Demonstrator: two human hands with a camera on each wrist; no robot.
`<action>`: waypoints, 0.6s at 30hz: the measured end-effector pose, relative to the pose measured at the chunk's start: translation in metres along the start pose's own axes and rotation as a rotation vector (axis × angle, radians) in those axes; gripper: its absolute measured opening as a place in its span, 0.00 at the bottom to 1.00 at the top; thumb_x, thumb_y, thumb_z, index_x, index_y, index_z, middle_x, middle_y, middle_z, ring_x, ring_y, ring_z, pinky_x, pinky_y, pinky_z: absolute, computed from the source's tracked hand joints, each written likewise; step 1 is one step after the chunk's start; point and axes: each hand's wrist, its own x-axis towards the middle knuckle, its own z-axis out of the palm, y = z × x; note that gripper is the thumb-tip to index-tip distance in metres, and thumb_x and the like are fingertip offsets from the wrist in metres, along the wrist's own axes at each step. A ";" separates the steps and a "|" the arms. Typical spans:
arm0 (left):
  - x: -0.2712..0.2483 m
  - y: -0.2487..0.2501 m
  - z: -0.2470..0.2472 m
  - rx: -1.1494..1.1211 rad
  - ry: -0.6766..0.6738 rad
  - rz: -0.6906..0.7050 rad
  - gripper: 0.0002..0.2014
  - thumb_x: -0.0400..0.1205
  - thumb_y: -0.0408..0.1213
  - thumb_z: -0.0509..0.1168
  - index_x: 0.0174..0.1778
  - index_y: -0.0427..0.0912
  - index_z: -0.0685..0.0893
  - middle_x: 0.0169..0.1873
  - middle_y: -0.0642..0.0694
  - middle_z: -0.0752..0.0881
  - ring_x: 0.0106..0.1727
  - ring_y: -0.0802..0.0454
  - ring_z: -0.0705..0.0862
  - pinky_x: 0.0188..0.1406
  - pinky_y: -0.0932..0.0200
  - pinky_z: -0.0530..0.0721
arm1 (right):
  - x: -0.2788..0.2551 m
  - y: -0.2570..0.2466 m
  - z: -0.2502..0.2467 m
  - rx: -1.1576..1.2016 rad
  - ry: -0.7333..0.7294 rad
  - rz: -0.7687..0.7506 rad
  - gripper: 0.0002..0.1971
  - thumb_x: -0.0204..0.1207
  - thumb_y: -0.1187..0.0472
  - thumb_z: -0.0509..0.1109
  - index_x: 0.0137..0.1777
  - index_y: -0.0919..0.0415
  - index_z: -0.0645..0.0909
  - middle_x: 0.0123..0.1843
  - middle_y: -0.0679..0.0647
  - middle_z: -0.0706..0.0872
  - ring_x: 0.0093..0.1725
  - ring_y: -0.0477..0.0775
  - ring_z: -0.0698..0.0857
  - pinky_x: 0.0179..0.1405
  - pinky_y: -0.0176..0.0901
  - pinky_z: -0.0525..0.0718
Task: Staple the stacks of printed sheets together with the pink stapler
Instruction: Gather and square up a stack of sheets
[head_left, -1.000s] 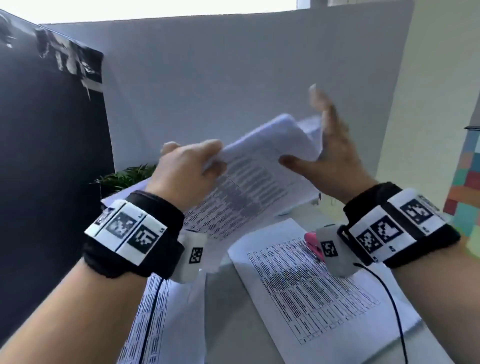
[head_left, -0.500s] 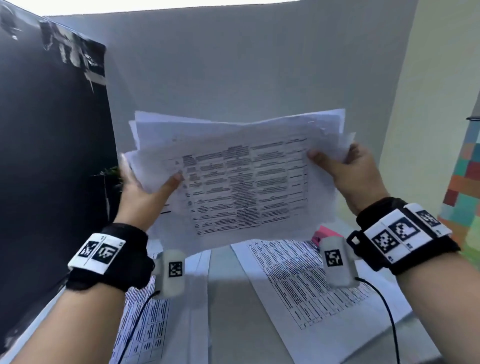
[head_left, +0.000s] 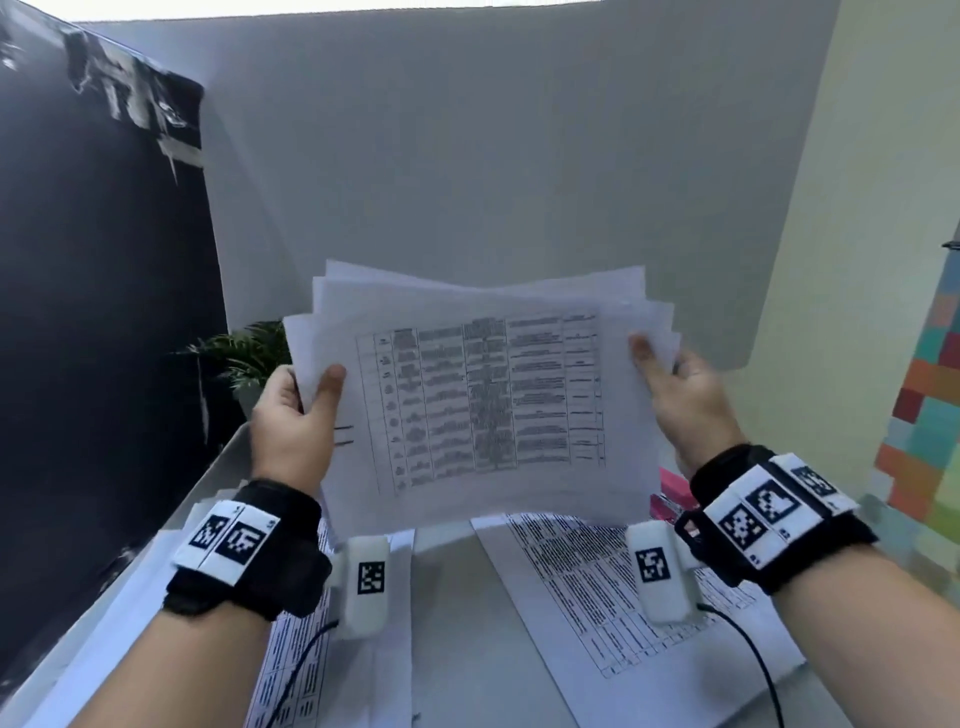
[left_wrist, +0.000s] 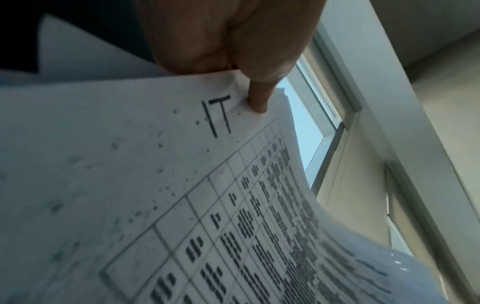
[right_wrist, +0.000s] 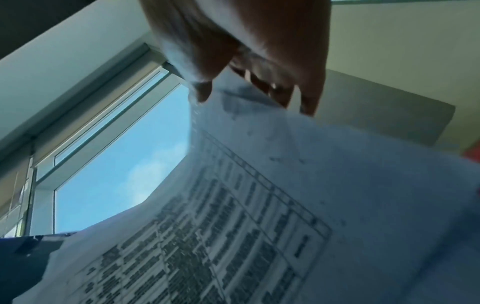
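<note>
A loosely fanned stack of printed sheets (head_left: 488, 395), its top page a dense table, hangs above the tabletop (head_left: 457, 623), left hand (head_left: 293, 421) and right hand (head_left: 685, 400) each pinching a side edge in their grip.

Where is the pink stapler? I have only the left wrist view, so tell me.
Observer: The pink stapler lies on the table at the right, partly hidden by the held stack.
Operator: Report the right hand.
Observer: The right hand grips the stack's right edge, thumb on the front sheet.
Operator: Say whether the sheets are squared up.
Observer: No. In the head view their top edges are fanned and uneven.
</note>
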 end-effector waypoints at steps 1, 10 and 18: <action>-0.001 -0.006 0.000 0.049 -0.015 -0.027 0.06 0.80 0.43 0.68 0.41 0.51 0.76 0.42 0.49 0.87 0.45 0.48 0.87 0.49 0.46 0.86 | -0.002 0.004 0.002 -0.018 -0.047 0.029 0.12 0.76 0.46 0.67 0.49 0.52 0.83 0.49 0.52 0.91 0.45 0.50 0.90 0.45 0.45 0.88; -0.001 -0.004 -0.002 0.005 0.065 0.104 0.09 0.84 0.31 0.61 0.48 0.50 0.68 0.40 0.47 0.81 0.29 0.69 0.79 0.31 0.72 0.79 | 0.009 0.008 -0.001 0.158 0.162 0.055 0.10 0.78 0.47 0.67 0.47 0.51 0.86 0.55 0.57 0.89 0.58 0.60 0.86 0.63 0.63 0.81; -0.002 0.008 -0.017 -0.074 0.018 0.209 0.09 0.86 0.34 0.58 0.45 0.54 0.69 0.32 0.63 0.83 0.33 0.69 0.80 0.39 0.63 0.81 | 0.018 -0.005 -0.018 0.231 0.051 0.025 0.10 0.85 0.58 0.59 0.55 0.53 0.82 0.46 0.46 0.91 0.44 0.46 0.89 0.48 0.42 0.88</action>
